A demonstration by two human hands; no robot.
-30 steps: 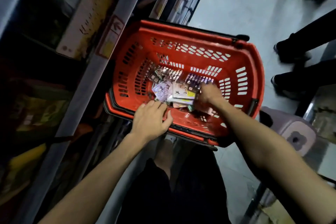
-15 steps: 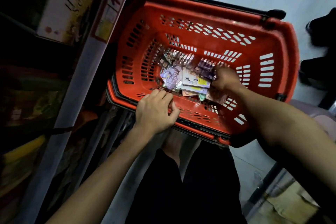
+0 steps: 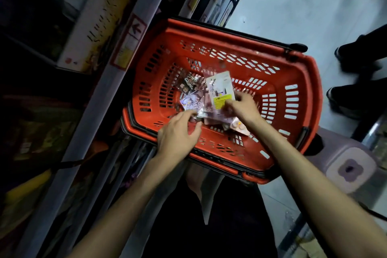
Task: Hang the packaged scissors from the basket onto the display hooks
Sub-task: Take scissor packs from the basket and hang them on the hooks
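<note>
A red plastic basket (image 3: 301,94) stands on the floor in front of me, with several packaged scissors (image 3: 191,100) piled on its bottom. My right hand (image 3: 244,107) pinches one white package with a yellow label (image 3: 218,88) and tilts it up out of the pile. My left hand (image 3: 178,134) reaches over the basket's near rim, its fingers loosely curled just above the packs and holding nothing. No display hooks are in sight.
Dark store shelving with a grey shelf edge (image 3: 109,81) and price labels runs along the left. A pale purple stool (image 3: 351,169) sits to the right of the basket. Other people's dark shoes (image 3: 356,98) stand on the grey floor at the right.
My right hand has lifted a white package up from the pile. My left hand has come off the basket's near rim and moved in over the packs.
</note>
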